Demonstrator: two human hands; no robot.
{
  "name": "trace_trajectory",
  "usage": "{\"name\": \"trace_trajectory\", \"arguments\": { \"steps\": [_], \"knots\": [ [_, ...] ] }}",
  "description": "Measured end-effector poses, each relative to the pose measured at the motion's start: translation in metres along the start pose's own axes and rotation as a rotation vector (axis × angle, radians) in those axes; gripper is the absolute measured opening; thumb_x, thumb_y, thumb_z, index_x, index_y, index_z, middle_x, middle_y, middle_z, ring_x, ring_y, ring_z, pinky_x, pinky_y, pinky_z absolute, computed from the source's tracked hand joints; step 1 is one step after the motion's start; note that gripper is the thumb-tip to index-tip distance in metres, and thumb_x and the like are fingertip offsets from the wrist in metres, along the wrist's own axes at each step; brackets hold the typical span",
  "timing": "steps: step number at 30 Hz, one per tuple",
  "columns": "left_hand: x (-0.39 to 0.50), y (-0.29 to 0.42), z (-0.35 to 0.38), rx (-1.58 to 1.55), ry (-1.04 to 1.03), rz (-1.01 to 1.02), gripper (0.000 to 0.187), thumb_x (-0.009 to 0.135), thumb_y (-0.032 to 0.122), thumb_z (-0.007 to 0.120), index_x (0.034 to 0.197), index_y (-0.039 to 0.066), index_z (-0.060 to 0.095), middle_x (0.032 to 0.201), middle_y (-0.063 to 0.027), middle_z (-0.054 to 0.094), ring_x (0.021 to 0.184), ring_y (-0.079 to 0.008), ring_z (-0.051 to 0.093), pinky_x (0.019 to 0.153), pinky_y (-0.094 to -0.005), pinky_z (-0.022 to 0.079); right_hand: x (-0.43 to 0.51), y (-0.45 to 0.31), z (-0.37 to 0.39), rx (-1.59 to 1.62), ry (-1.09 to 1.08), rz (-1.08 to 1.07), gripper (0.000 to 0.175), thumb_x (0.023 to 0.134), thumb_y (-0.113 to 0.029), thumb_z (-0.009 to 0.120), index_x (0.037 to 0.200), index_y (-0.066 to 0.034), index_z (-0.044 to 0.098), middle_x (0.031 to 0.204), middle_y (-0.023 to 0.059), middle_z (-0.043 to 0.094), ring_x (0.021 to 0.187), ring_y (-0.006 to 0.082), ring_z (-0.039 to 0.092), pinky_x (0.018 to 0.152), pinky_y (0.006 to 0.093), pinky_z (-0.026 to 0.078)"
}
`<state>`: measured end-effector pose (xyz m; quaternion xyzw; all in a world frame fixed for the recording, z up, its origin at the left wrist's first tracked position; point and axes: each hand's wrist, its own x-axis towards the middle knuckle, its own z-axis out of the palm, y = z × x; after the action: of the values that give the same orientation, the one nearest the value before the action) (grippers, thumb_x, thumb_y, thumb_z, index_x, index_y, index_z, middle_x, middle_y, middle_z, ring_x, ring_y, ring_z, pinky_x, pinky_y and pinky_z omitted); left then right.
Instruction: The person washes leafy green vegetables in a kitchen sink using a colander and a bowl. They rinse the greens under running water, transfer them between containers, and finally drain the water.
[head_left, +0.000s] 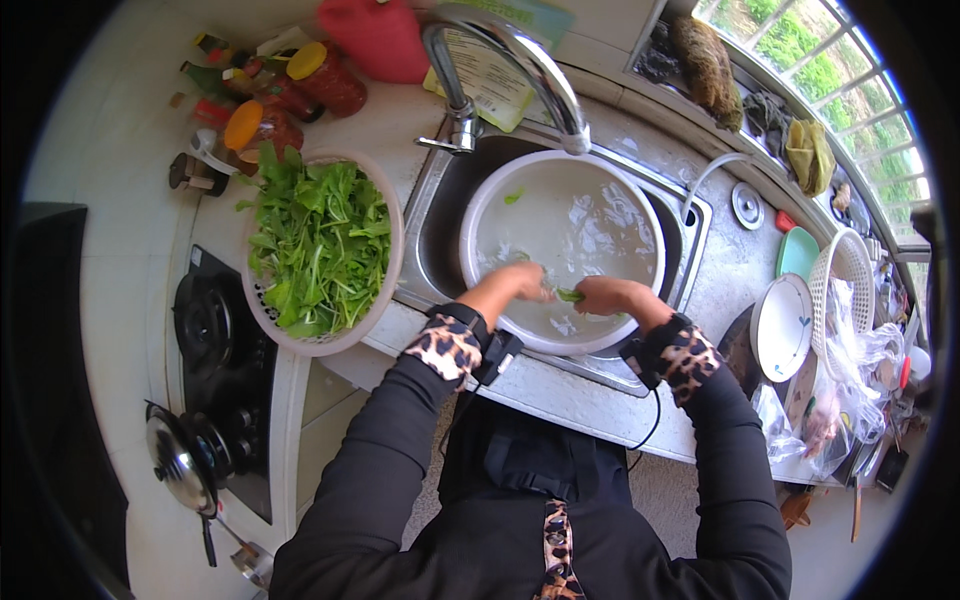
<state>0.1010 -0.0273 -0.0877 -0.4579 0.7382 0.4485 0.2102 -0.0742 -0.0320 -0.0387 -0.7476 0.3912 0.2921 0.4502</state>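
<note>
A white round basin of water sits in the steel sink. Over its near half, my right hand grips a small piece of leafy greens. My left hand is close beside it, blurred and partly at the water; whether its fingers hold anything is unclear. A loose green leaf floats toward the far left of the basin. To the left, a pale plastic colander is heaped with leafy greens, and its rim reaches past the counter's front edge.
A chrome faucet arches over the basin from behind. Sauce jars and bottles crowd the back left, near a black cooktop. Rightward stand a white bowl, a white basket and plastic bags.
</note>
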Motion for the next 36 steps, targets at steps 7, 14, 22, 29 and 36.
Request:
{"name": "trace_trajectory", "arguments": {
  "steps": [7, 14, 22, 29, 36],
  "knots": [
    [-0.003, 0.042, 0.041, 0.031, -0.025, 0.103, 0.026, 0.074, 0.017, 0.059, 0.092, 0.0, 0.064, 0.09, -0.0204, 0.062, 0.086, -0.0347, 0.06, 0.075, -0.039, 0.048, -0.025, -0.018, -0.069, -0.179, 0.505, 0.061, 0.028, 0.074, -0.035, 0.065, 0.082, -0.0084, 0.067, 0.078, 0.0117, 0.064, 0.079, 0.0295, 0.061, 0.069, 0.0387, 0.048],
    [-0.024, 0.049, 0.059, 0.0, 0.367, 0.162, 0.022, 0.079, 0.012, 0.048, 0.091, 0.005, 0.064, 0.102, -0.0165, 0.06, 0.093, -0.0347, 0.057, 0.076, -0.0439, 0.046, 0.052, -0.076, -0.078, -0.354, 0.583, -0.132, 0.021, 0.078, -0.018, 0.058, 0.097, -0.0104, 0.06, 0.081, 0.0113, 0.064, 0.082, 0.0301, 0.061, 0.068, 0.0413, 0.048],
    [-0.053, 0.03, 0.041, 0.253, 0.34, -0.006, 0.021, 0.077, 0.011, 0.05, 0.091, 0.005, 0.064, 0.098, -0.0158, 0.062, 0.091, -0.0322, 0.059, 0.076, -0.0407, 0.048, 0.088, -0.072, -0.061, -0.459, 0.431, -0.099, 0.02, 0.078, -0.016, 0.052, 0.095, -0.0104, 0.061, 0.086, 0.0129, 0.064, 0.086, 0.0315, 0.061, 0.074, 0.0416, 0.047],
    [-0.055, 0.028, 0.032, -0.011, 0.308, 0.017, 0.015, 0.072, 0.004, 0.053, 0.079, 0.0, 0.065, 0.084, -0.0189, 0.064, 0.081, -0.0328, 0.063, 0.069, -0.0402, 0.05, 0.047, -0.043, -0.085, -0.311, 0.413, -0.074, 0.03, 0.076, -0.032, 0.062, 0.093, -0.0077, 0.06, 0.087, 0.013, 0.063, 0.087, 0.0316, 0.059, 0.075, 0.041, 0.046],
    [-0.038, 0.042, 0.041, -0.088, 0.42, -0.033, 0.023, 0.075, 0.011, 0.06, 0.095, 0.0, 0.06, 0.111, -0.0221, 0.053, 0.094, -0.0367, 0.057, 0.076, -0.0394, 0.048, 0.074, -0.038, -0.05, -0.444, 0.271, -0.161, 0.019, 0.074, -0.017, 0.059, 0.09, -0.009, 0.064, 0.09, 0.0114, 0.064, 0.089, 0.0286, 0.06, 0.077, 0.0374, 0.046]
  ]
}}
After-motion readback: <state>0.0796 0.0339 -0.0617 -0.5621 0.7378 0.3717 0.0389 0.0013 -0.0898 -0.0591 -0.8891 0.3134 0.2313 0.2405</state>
